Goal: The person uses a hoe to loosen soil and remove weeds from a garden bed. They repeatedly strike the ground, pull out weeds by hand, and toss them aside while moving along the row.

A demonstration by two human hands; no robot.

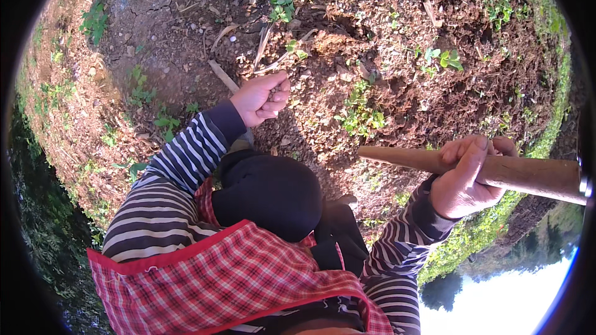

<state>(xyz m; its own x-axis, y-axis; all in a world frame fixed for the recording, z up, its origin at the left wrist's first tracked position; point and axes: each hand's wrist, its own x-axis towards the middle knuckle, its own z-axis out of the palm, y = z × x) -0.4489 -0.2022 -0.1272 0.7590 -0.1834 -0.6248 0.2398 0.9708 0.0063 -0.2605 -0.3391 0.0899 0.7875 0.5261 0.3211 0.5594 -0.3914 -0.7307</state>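
My left hand hovers over the soil in front of my knee, its fingers curled around small brown granules. Whether these are seeds, fertilizer or bits of earth cannot be made out. My right hand grips a thick wooden tool handle at the right. The handle tapers to a narrow end on the left, and a bit of shiny metal shows at its wide end by the picture's rim. Any tool head is out of view. Bare brown soil lies beneath both hands.
Small green seedlings and weeds dot the stony ground. Dry stalks lie beyond my left hand, and a pale stick passes behind it. My black-trousered knee and red plaid apron fill the near side. Grass borders the right.
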